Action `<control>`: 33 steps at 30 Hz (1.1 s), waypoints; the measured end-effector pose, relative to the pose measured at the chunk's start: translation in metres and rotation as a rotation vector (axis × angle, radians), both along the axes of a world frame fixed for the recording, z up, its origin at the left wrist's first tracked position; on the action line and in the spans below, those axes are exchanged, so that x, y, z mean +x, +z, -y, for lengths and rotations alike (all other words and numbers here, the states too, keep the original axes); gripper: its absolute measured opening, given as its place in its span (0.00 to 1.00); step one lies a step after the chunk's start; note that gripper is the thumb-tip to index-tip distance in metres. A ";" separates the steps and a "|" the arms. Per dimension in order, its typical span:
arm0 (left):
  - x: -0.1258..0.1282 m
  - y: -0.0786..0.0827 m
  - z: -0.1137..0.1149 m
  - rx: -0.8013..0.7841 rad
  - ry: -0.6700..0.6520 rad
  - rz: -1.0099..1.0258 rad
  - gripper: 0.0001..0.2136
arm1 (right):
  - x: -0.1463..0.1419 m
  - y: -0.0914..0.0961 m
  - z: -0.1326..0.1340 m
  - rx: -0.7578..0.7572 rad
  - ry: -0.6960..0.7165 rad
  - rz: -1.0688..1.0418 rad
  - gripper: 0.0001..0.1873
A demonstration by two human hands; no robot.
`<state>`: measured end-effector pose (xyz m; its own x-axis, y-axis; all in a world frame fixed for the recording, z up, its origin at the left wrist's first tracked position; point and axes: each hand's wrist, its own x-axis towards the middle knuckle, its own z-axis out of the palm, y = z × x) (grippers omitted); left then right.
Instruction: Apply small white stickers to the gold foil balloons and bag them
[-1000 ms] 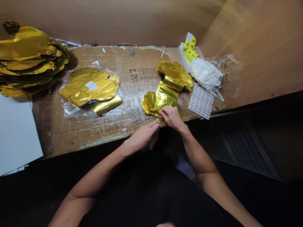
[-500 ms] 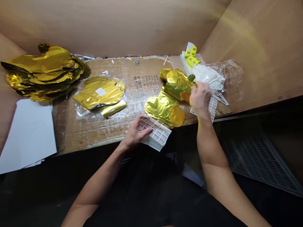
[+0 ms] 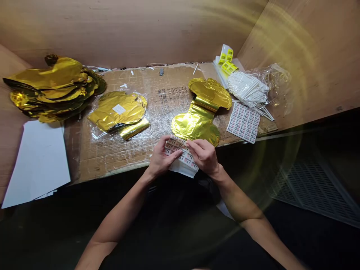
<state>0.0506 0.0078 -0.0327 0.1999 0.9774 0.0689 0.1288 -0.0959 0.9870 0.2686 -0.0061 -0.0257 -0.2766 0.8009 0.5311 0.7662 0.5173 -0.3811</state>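
A white sheet of small printed stickers [image 3: 181,155] lies at the table's front edge. My left hand [image 3: 161,157] holds it from the left, fingers curled over it. My right hand [image 3: 204,155] sits on its right side with fingertips pinched at the sheet. Just behind both hands lies a folded gold foil balloon [image 3: 201,112], flat on the taped cardboard table top [image 3: 126,150].
A second sticker sheet [image 3: 244,122] lies right of the balloon, with a bag of white sticks [image 3: 247,88] and yellow labels [image 3: 227,63] behind it. A bagged gold balloon [image 3: 118,110] sits centre left, a stack of gold balloons [image 3: 53,88] far left, white paper [image 3: 39,161] below it.
My right hand has come back from the balloon's far end to the sticker sheet. The balloon's upper part now lies flat. My left hand stays on the sheet.
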 end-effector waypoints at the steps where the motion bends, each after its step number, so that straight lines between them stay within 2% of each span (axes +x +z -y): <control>1: 0.000 0.001 0.001 0.004 0.006 0.003 0.24 | 0.000 -0.002 0.002 0.038 0.018 0.011 0.13; 4: -0.001 0.001 0.002 0.019 0.018 0.014 0.24 | 0.000 0.001 0.007 0.105 0.083 -0.019 0.11; 7: -0.003 -0.002 0.003 0.029 0.007 -0.015 0.24 | 0.005 0.011 0.002 0.032 0.031 -0.223 0.06; 10: -0.001 -0.004 0.001 0.075 -0.184 -0.108 0.21 | 0.018 0.019 -0.017 -0.251 -0.107 -0.415 0.10; 12: 0.005 -0.004 0.000 0.164 -0.376 -0.210 0.20 | 0.026 0.019 -0.034 -0.467 -0.128 -0.413 0.11; 14: 0.013 -0.003 -0.001 0.263 -0.512 -0.335 0.19 | 0.028 0.018 -0.049 -0.614 -0.109 -0.318 0.09; 16: 0.021 -0.002 -0.001 0.312 -0.568 -0.458 0.17 | 0.024 0.017 -0.058 -0.656 -0.123 -0.156 0.08; 18: 0.026 -0.001 0.000 0.310 -0.589 -0.548 0.15 | 0.017 0.019 -0.059 -0.628 -0.194 0.051 0.08; 21: 0.027 0.002 0.001 0.302 -0.597 -0.610 0.14 | 0.011 0.024 -0.053 -0.550 -0.375 0.351 0.13; 23: 0.026 0.004 0.002 0.298 -0.608 -0.620 0.15 | 0.014 0.024 -0.049 -0.497 -0.454 0.453 0.16; 25: 0.023 0.006 0.001 0.295 -0.628 -0.614 0.15 | 0.022 0.020 -0.047 -0.449 -0.387 0.444 0.16; 27: 0.021 0.008 0.001 0.289 -0.648 -0.604 0.15 | 0.030 0.012 -0.048 -0.434 -0.226 0.375 0.16; 29: 0.019 0.009 0.002 0.283 -0.652 -0.603 0.16 | 0.036 0.004 -0.050 -0.460 -0.111 0.303 0.15; 33: 0.019 0.003 0.004 0.265 -0.633 -0.612 0.18 | 0.044 0.000 -0.060 -0.557 -0.017 0.106 0.17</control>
<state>0.0693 0.0043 -0.0299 0.7677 0.6405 -0.0192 0.4679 -0.5400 0.6996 0.3128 0.0535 -0.0254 -0.2902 0.9570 -0.0035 0.8218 0.2473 -0.5134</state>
